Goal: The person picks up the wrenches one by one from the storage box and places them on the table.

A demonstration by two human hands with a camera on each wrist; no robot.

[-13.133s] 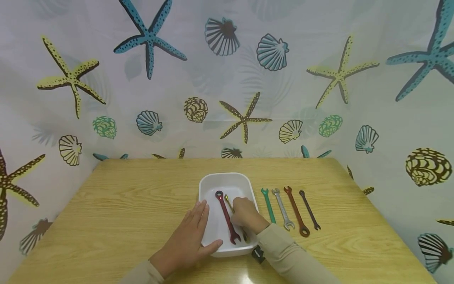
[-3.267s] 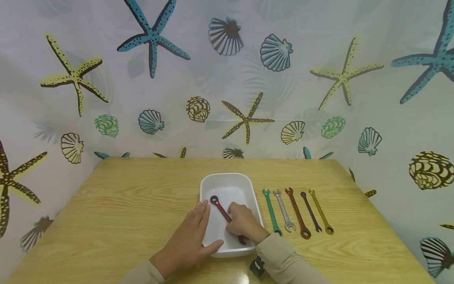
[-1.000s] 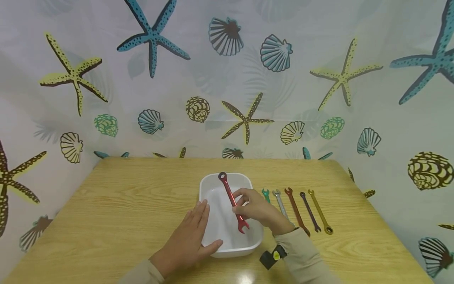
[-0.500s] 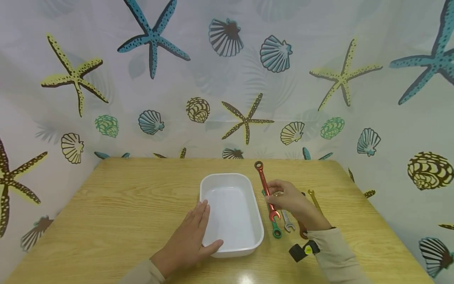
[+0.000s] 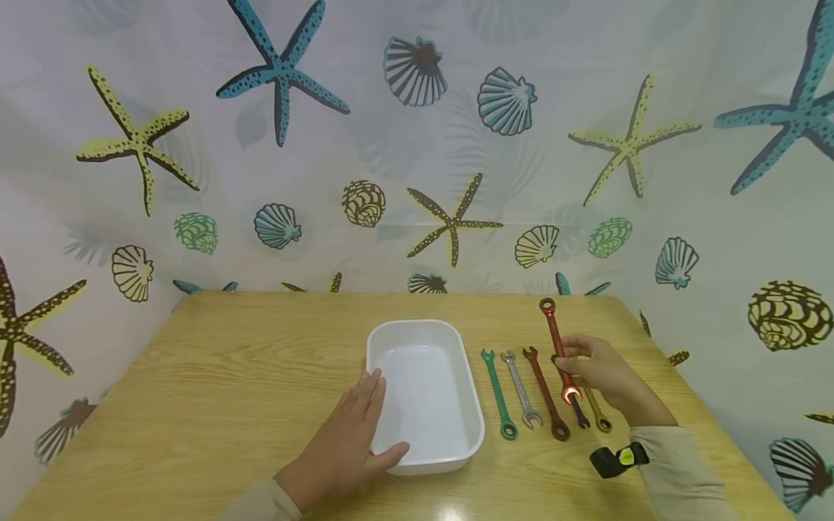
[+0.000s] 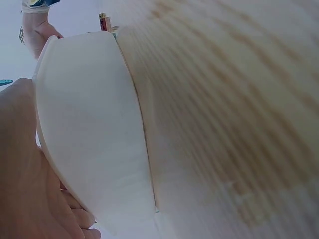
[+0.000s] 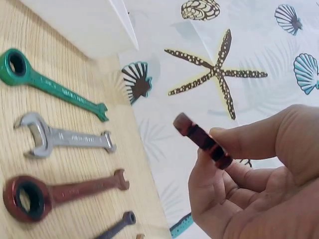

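Observation:
My right hand [image 5: 606,369] pinches a red combination wrench [image 5: 553,329] between thumb and fingers. Its ring end points to the far side, and in the head view its open end overlaps a dark purple wrench [image 5: 580,415]. Seen end-on in the right wrist view, the held wrench [image 7: 202,139] is raised above the table. A gold wrench [image 5: 591,399] is partly hidden behind the right hand. My left hand [image 5: 345,441] rests with straight fingers on the left rim of a white tray [image 5: 430,405], which has nothing inside.
Between tray and right hand, a green wrench [image 5: 498,391], a silver wrench [image 5: 521,391] and a copper-brown wrench [image 5: 546,391] lie side by side on the wooden table [image 5: 260,362]. A curtain [image 5: 326,145] printed with starfish and shells surrounds the table's back and sides.
Earlier my right hand set the gold wrench at the row's right end. It then lifted the red wrench from the tray and carried it rightward over the row. My left hand stayed put.

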